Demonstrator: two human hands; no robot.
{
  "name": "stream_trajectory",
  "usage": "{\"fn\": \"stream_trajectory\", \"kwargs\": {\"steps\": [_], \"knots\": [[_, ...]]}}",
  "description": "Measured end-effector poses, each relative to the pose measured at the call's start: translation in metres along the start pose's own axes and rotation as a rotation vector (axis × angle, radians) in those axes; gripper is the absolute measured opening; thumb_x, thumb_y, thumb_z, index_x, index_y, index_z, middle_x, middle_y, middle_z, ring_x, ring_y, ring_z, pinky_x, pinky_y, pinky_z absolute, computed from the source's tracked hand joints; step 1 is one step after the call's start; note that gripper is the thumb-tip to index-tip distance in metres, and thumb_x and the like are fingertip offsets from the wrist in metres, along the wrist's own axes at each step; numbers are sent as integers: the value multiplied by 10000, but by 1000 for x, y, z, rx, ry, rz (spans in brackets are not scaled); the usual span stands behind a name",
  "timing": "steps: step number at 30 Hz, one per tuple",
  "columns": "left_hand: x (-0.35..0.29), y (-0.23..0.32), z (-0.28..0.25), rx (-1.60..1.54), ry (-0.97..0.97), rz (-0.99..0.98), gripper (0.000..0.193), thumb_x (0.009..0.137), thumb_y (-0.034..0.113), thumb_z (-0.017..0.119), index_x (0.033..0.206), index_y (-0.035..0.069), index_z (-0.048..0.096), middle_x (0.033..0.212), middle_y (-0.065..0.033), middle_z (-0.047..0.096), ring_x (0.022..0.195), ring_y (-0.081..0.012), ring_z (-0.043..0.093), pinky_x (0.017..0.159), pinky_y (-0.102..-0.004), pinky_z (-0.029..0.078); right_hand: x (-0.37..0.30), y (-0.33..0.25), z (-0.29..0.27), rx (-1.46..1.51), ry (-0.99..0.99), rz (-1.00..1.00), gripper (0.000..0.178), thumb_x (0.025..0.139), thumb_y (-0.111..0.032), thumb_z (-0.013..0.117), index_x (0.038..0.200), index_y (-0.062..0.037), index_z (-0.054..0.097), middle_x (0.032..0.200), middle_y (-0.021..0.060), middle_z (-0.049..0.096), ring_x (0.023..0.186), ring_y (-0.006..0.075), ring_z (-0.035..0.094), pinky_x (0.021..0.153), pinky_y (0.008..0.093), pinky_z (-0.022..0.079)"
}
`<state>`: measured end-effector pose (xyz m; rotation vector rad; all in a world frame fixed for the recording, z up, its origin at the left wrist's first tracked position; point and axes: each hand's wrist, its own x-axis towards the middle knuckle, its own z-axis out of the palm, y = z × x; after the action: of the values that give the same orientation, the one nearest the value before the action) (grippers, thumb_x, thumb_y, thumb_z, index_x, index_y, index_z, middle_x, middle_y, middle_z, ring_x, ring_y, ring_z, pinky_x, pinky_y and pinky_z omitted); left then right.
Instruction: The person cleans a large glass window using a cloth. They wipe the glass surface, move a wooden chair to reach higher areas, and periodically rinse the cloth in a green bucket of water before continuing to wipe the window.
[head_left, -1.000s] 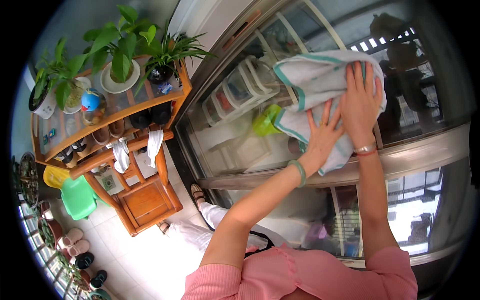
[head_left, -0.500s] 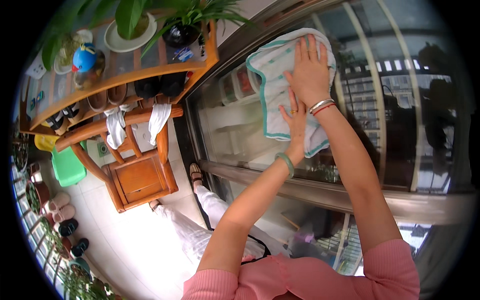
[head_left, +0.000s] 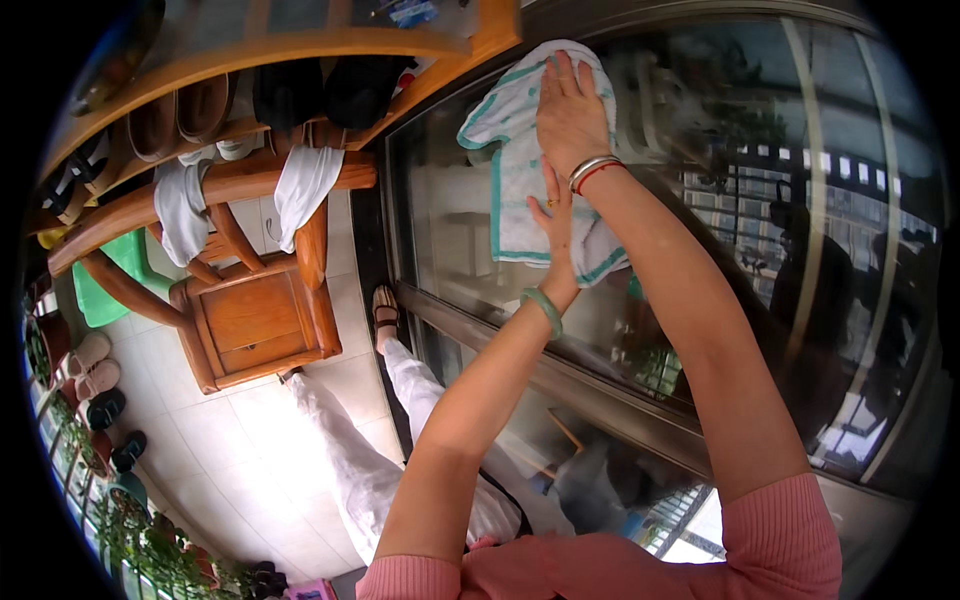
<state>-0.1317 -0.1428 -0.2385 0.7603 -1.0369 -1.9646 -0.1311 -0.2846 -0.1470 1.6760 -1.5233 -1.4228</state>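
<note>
A white towel [head_left: 520, 205] with teal edging and teal marks is spread against a large glass pane [head_left: 690, 250]. My right hand [head_left: 574, 115], with a silver bangle and a red string at its wrist, lies flat on the towel's upper part, fingers stretched out. Lower down, my left hand [head_left: 556, 235] rests on the same cloth with fingers extended and thumb apart. It wears a ring and a green bangle. The right wrist and the towel's folds lie close beside the left fingertips, so part of that hand is hidden.
A metal frame rail [head_left: 590, 390] crosses below the pane. To the left stand a wooden chair [head_left: 265, 320] with white cloths over its back, a wooden shoe rack [head_left: 300, 45] and a green plastic stool [head_left: 105, 285]. Shoes and potted plants [head_left: 150, 545] line the far left edge.
Both hands and the towel appear further left and slightly higher in the picture, still against the glass. The view has shifted too, so the rack's plants have left the picture.
</note>
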Motion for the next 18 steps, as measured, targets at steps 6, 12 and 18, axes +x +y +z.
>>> {"fn": "stream_trajectory", "kwargs": {"steps": [6,12,18], "knots": [[20,-73,-21,-137,85,-40,858,857,478,582,1519,84,205,1580,-179,147,1471,-262,79,1101,-562,7,38,-54,15,-18,6,-73,533,909,-189,482,1378,62,474,1495,141,422,1444,337,228,1153,496,107],[26,-88,-52,373,161,-35,919,821,489,640,1527,94,204,1612,-180,112,1509,-241,25,1094,-579,-18,63,-101,52,23,-54,-116,516,920,-197,463,1369,55,490,1489,130,435,1452,330,220,1151,488,110],[42,-213,-76,-440,111,-89,844,899,702,264,1485,95,288,1487,-120,380,1352,-349,370,1143,-465,266,96,-157,60,69,-51,-182,516,909,-242,509,1347,30,532,1504,136,413,1456,342,208,1145,499,104]]}}
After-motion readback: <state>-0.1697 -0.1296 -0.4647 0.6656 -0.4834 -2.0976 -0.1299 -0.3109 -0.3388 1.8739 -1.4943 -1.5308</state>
